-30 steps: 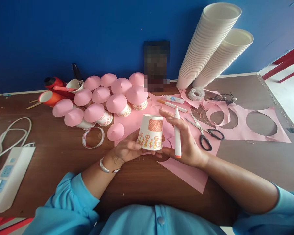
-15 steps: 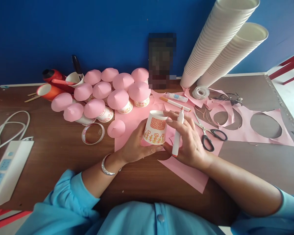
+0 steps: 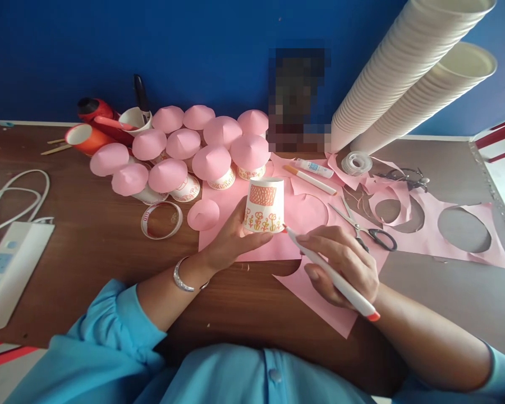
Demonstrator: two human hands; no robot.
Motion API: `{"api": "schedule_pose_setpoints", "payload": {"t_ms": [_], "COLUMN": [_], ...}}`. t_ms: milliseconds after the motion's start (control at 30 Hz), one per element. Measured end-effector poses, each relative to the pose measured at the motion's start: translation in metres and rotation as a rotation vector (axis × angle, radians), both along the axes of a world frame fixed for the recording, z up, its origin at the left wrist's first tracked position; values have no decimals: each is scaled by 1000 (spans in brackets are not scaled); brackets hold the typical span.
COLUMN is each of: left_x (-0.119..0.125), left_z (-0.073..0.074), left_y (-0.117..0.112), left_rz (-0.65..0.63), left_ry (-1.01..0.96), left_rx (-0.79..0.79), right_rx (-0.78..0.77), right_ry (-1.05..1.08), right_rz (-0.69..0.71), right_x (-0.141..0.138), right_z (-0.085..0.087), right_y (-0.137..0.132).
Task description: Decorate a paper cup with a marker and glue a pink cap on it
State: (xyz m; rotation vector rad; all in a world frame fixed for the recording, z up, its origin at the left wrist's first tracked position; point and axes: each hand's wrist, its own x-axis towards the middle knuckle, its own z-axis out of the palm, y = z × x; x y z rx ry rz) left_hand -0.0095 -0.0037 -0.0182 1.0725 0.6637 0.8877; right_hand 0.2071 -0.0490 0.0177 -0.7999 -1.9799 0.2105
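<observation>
A white paper cup (image 3: 266, 199) with a hatched orange-red rectangle and a row of drawn flowers is held upside down in my left hand (image 3: 239, 238). The thumb lies along the cup's lower edge and the fingers go behind it. My right hand (image 3: 345, 264) is closed on a white marker (image 3: 334, 275) with a red end cap. The marker's red tip is at the lower right edge of the cup, by the flowers. Under the cup lies a pink paper sheet (image 3: 235, 241). A loose pink paper cone (image 3: 203, 215) rests left of the cup.
Several cups with pink cone roofs (image 3: 211, 163) stand at the back left. Scissors (image 3: 362, 224), a glue tube (image 3: 315, 168), another marker (image 3: 311, 179), a tape roll (image 3: 357, 163) and cut paper (image 3: 429, 247) lie right. Tall cup stacks (image 3: 404, 73) lean behind; a power strip (image 3: 19, 275) sits left.
The marker has turned in my right hand, from upright between the fingers to a writing grip with its tip at the cup. My right hand has drawn back from the cup. The view has shifted slightly.
</observation>
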Motion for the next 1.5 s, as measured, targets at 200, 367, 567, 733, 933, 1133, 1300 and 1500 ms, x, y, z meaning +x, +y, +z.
{"api": "schedule_pose_setpoints", "payload": {"t_ms": [200,367,567,733,933,1133,1300,1500], "left_x": [-1,-1,1,1,1,1,1,1], "left_z": [0,-1,1,0,3,5,5,4], "left_y": [0,0,0,0,0,-1,-1,0], "left_rz": [32,30,24,25,12,-1,3,10], "left_ry": [66,100,98,75,66,67,79,93], "left_rx": [34,41,34,36,21,22,7,13], "right_rx": [-38,-10,-2,-1,-11,-7,-17,2], "right_ry": [41,16,2,-6,6,10,13,2], "right_rz": [48,11,1,-7,7,14,18,23], "right_x": [-6,-6,-8,-8,-8,-8,-8,-9], "right_z": [0,-3,-4,-4,-5,-6,-6,-5], "right_y": [1,-1,-1,0,0,0,1,2]}}
